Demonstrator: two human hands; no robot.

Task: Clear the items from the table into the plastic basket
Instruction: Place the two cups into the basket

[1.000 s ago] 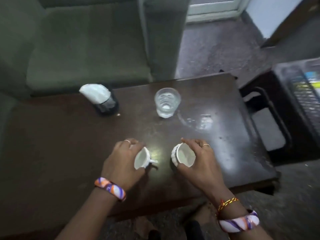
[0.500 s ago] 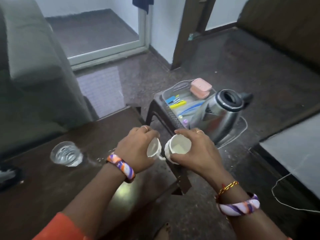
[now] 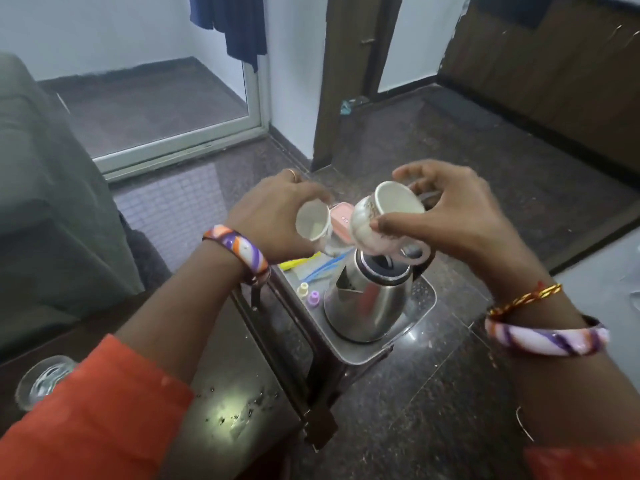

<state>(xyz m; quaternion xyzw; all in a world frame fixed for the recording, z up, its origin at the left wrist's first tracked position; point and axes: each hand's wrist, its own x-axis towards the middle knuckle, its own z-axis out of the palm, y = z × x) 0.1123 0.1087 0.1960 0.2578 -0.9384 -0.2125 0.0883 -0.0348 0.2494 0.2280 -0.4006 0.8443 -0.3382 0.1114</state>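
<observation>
Holding a cup each, the left hand [image 3: 273, 216] grips the small cup [image 3: 313, 223] and the right hand [image 3: 446, 216] pinches the big cup [image 3: 381, 216], both over the basket [image 3: 420, 299] beside the kettle [image 3: 363, 303]. A glass [image 3: 43, 379] remains on the worktop [image 3: 239, 393].

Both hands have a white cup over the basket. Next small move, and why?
Probably lower the left hand and set its small white cup into the clear plastic basket, beside the steel kettle: both cups hang above it, and the kettle fills the near end.
</observation>
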